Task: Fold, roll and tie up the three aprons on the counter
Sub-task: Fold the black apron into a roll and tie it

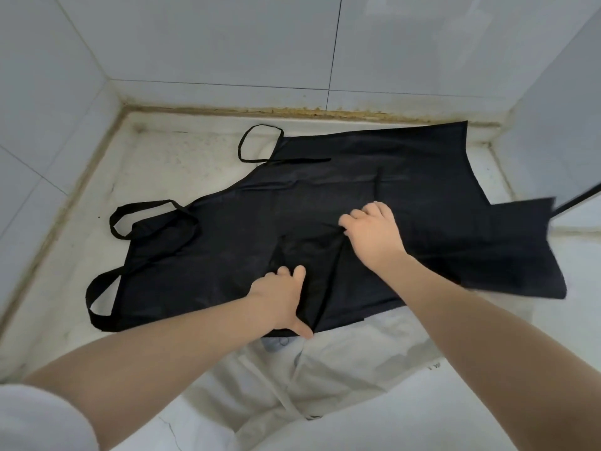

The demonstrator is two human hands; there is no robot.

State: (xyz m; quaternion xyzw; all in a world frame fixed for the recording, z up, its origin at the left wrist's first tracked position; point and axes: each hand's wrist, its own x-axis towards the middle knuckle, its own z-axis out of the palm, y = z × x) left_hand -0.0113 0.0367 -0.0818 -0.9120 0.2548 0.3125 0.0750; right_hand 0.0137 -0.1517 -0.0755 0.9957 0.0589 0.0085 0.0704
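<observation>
A white short sleeve [39, 418] is sitting closest to the lens, bottom left. Past it, a pale beige cloth apron [325, 369] is lying on the white stone counter [156, 177], partly tucked under a black fabric apron [390, 177] spread flat with its strap loops trailing left. The left hand [281, 299] is gripping the black apron's near edge, thumb curled under. The right hand [374, 232] is pinching a fold mid-cloth.
</observation>
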